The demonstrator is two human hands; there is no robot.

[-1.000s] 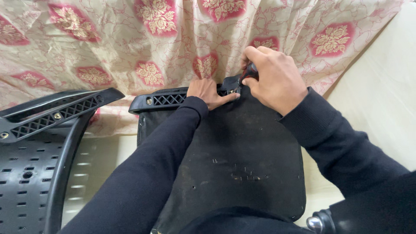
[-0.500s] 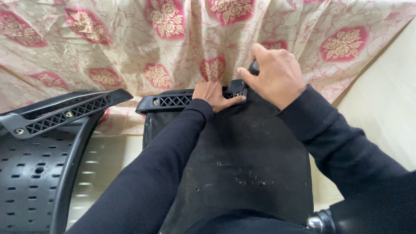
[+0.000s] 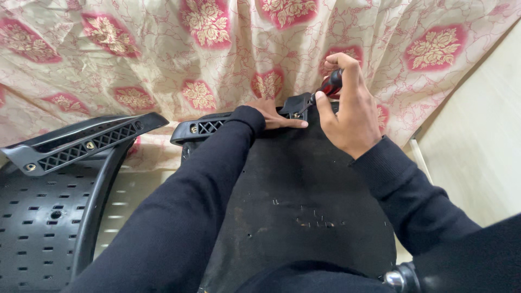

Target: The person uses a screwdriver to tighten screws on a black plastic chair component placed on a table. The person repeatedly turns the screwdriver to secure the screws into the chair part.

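Observation:
A black upholstered chair seat [image 3: 304, 206] lies underside up in front of me, with a black plastic armrest bracket [image 3: 209, 126] along its far edge. My left hand [image 3: 274, 115] presses flat on the bracket beside a screw. My right hand [image 3: 350, 108] grips a screwdriver [image 3: 327, 87] with a red and black handle, its tip set on the screw in the bracket. Both arms wear dark sleeves.
A black perforated plastic chair part [image 3: 49, 217] with a second armrest [image 3: 81, 142] lies at the left. A cream cloth with red floral patches [image 3: 163, 65] hangs behind. A pale wall or panel [image 3: 477, 157] stands at the right. A chrome fitting [image 3: 399, 278] shows at the bottom.
My right hand has lifted and turned, so the screwdriver handle now shows above the fingers. The view has shifted slightly; my left hand stays on the bracket.

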